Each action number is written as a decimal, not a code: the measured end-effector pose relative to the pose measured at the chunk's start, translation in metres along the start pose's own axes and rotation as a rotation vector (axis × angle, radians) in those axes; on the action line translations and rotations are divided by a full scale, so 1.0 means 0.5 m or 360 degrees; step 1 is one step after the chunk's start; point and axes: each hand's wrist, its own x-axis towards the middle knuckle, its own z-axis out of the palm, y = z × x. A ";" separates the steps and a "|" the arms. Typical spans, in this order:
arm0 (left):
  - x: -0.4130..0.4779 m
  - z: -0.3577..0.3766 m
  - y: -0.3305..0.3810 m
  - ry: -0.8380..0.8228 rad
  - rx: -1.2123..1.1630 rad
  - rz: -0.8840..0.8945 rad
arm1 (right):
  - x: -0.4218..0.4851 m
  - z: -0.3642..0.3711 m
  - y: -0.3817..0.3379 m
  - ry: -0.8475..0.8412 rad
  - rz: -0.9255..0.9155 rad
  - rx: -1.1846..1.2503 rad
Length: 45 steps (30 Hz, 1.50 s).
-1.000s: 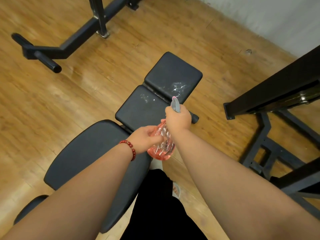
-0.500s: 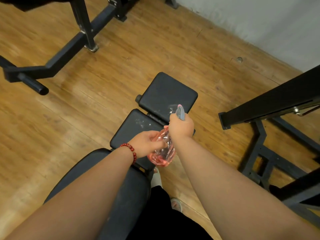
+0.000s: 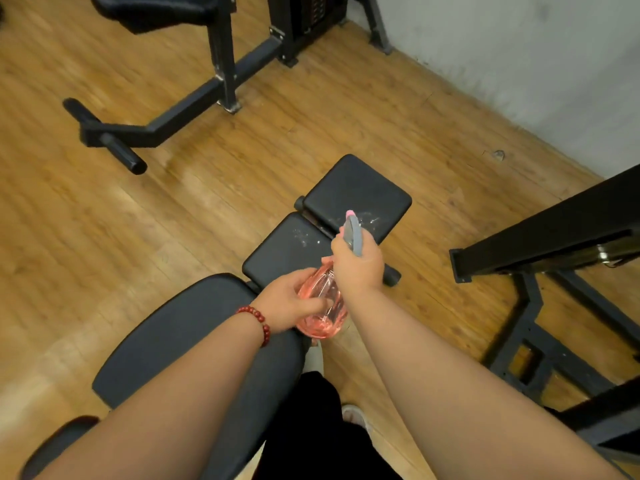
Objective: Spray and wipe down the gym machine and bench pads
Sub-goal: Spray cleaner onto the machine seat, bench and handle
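- Wooden floor: plank boards, fills most of the head view; grey wall meets it at upper right.
- Black machine frame, upper left: long base bar lying on the floor with an upright post rising from it. A dark padded part sits at the top edge, cut off by the frame.
- Second black frame, right side: thick beam running diagonally, with legs standing on the floor beneath it.
- Bench, centre, in three black pads in a row:
- Long pad: nearest, lower left, partly covered by the left forearm.
- Middle pad: just beyond the long pad, a few pale specks on it.
- Far pad: tilted away, narrow gap between it and the middle pad.
- Black trousers at bottom centre; a light shoe tip shows beside them.
- Right hand: curled round the top of the spray bottle, above the middle pad's near right corner.
- Left hand: wrapped round the bottle's body from the left side. The hands are close together, both clamped on the bottle.
- Spray bottle: clear pink, held in the air over the junction of the long and middle pads.
- Grey sprayer head: pink-tipped nozzle pointing toward the far pad.
- Red bead bracelet on the left wrist.
- White spray droplets on the far pad's near right corner, just past the nozzle.
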 end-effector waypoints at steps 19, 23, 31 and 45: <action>-0.469 0.069 -0.149 0.0714 -0.0221 0.0142 | -0.434 0.023 0.026 -0.0783 -0.0577 -0.0021; -0.597 0.029 -0.238 0.0840 -0.0248 0.0153 | -0.561 0.100 0.042 -0.0987 -0.0613 -0.0047; -0.923 -0.089 -0.501 0.0922 -0.0229 0.0131 | -0.892 0.308 0.148 -0.1214 -0.0611 -0.0136; -1.168 -0.198 -0.696 0.1198 -0.0625 0.0037 | -1.152 0.548 0.187 -0.1582 -0.0721 -0.0225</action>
